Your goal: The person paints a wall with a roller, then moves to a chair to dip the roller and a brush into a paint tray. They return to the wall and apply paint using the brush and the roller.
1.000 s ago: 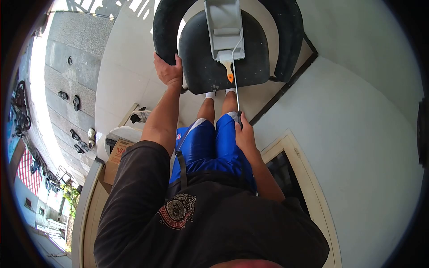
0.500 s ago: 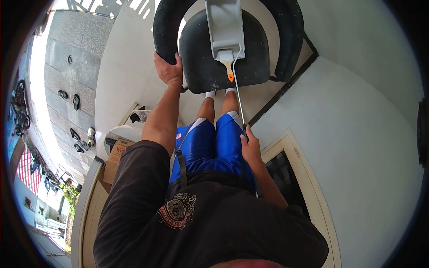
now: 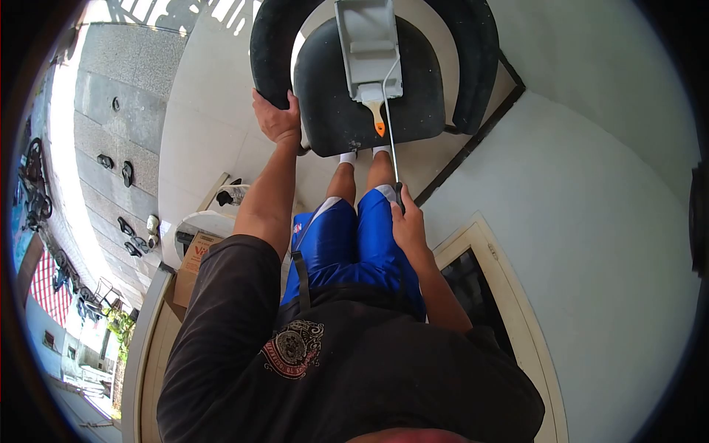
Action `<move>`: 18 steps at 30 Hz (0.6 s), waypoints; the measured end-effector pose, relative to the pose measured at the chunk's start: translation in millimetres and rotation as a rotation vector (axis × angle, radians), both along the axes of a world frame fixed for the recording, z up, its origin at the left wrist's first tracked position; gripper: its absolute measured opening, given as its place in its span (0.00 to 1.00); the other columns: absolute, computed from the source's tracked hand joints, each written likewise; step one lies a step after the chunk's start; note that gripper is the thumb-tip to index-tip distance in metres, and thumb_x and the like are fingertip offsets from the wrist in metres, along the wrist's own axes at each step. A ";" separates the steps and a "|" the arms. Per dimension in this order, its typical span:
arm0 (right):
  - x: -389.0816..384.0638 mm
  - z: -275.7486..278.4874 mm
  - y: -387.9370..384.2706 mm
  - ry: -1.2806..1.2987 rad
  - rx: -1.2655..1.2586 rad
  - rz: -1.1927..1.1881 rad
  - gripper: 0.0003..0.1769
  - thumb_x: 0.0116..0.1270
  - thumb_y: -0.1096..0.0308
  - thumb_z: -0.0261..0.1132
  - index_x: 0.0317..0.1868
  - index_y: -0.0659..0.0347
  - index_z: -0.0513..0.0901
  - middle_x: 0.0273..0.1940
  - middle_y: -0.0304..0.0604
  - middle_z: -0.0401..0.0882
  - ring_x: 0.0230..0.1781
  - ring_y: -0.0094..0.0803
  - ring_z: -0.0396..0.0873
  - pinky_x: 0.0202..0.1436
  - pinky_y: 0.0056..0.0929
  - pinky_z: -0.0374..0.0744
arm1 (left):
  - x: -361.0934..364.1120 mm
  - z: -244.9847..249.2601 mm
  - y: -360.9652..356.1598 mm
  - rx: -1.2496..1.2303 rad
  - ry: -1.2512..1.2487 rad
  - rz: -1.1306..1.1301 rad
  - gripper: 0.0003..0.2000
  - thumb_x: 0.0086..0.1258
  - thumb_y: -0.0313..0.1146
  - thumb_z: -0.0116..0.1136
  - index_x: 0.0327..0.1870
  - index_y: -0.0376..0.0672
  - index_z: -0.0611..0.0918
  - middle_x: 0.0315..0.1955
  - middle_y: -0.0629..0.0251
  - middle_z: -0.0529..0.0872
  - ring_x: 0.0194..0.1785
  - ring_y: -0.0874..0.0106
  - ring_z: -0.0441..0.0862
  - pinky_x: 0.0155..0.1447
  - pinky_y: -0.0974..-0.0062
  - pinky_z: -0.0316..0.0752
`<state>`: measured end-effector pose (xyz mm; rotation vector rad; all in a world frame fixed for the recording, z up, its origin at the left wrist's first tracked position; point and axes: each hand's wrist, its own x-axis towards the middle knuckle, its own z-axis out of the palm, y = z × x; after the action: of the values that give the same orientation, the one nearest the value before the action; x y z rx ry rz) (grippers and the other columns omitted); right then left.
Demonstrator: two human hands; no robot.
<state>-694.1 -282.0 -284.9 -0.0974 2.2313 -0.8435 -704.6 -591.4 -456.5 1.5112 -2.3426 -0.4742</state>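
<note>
With my right hand (image 3: 410, 225) I hold the dark handle of a paint roller (image 3: 392, 144), fingers wrapped round it near my right thigh. Its thin metal rod runs forward to a pale roller cover, which lies inside a grey paint tray (image 3: 364, 18). The tray rests on the black seat (image 3: 325, 88) of a chair. At the tray's near end a paintbrush (image 3: 376, 111) with a wooden, orange-tipped handle points toward me. My left hand (image 3: 278, 122) grips the front end of the chair's left black armrest (image 3: 271, 59).
On the right stands a pale wall (image 3: 576, 192), with a framed dark pane (image 3: 473, 288) low beside me. A cardboard box (image 3: 193, 266) sits at my left. Several sandals (image 3: 127, 173) lie on the grey paving farther left.
The roller cover has moved away from me, up the tray from its near end toward the middle. My right hand has gone slightly forward with the handle. My left hand stays on the armrest.
</note>
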 end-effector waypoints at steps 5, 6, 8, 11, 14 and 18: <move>13.5 20.8 28.9 -0.163 0.111 0.009 0.28 0.72 0.68 0.56 0.71 0.64 0.65 0.47 0.72 0.79 0.51 0.66 0.77 0.55 0.48 0.76 | 0.9 -3.0 -2.6 -0.049 0.012 -0.019 0.42 0.57 0.47 0.66 0.70 0.36 0.63 0.47 0.48 0.77 0.51 0.49 0.77 0.54 0.56 0.73; 15.3 16.2 30.4 -0.156 0.107 0.010 0.28 0.72 0.68 0.56 0.71 0.65 0.65 0.48 0.72 0.78 0.52 0.66 0.76 0.56 0.47 0.76 | 0.8 -2.2 -2.1 -0.038 0.007 -0.015 0.42 0.57 0.47 0.66 0.70 0.36 0.63 0.47 0.48 0.77 0.51 0.49 0.77 0.54 0.56 0.73; 17.3 6.6 27.2 -0.149 0.101 0.011 0.28 0.72 0.69 0.56 0.71 0.65 0.65 0.49 0.73 0.78 0.53 0.65 0.76 0.57 0.46 0.75 | 0.9 -2.1 -2.0 -0.029 0.002 -0.012 0.42 0.57 0.47 0.66 0.70 0.36 0.63 0.47 0.48 0.77 0.51 0.49 0.77 0.54 0.56 0.73; 14.4 -12.6 9.0 -0.224 0.084 -0.089 0.28 0.72 0.68 0.57 0.70 0.67 0.65 0.49 0.72 0.78 0.54 0.64 0.77 0.57 0.45 0.75 | 2.0 -3.4 -2.1 -0.056 0.019 -0.026 0.41 0.57 0.47 0.66 0.70 0.35 0.63 0.47 0.48 0.77 0.51 0.49 0.77 0.54 0.57 0.73; 1.3 -24.2 -3.3 -0.277 0.060 -0.148 0.28 0.72 0.68 0.56 0.70 0.69 0.65 0.48 0.71 0.79 0.53 0.63 0.78 0.57 0.44 0.75 | 0.7 -1.7 -0.8 -0.035 0.006 -0.018 0.41 0.57 0.47 0.66 0.70 0.35 0.63 0.47 0.48 0.77 0.51 0.49 0.77 0.54 0.57 0.73; -26.7 7.1 -25.7 -0.425 0.041 -0.261 0.28 0.73 0.66 0.56 0.70 0.71 0.65 0.49 0.71 0.79 0.53 0.62 0.79 0.57 0.42 0.75 | 0.3 -1.8 -0.5 -0.048 -0.002 -0.014 0.42 0.57 0.47 0.66 0.70 0.35 0.63 0.48 0.47 0.77 0.52 0.49 0.77 0.55 0.57 0.73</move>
<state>-720.9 -307.7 -277.9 0.3679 1.8789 -0.8620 -704.3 -592.0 -458.3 1.4755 -2.3502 -0.4171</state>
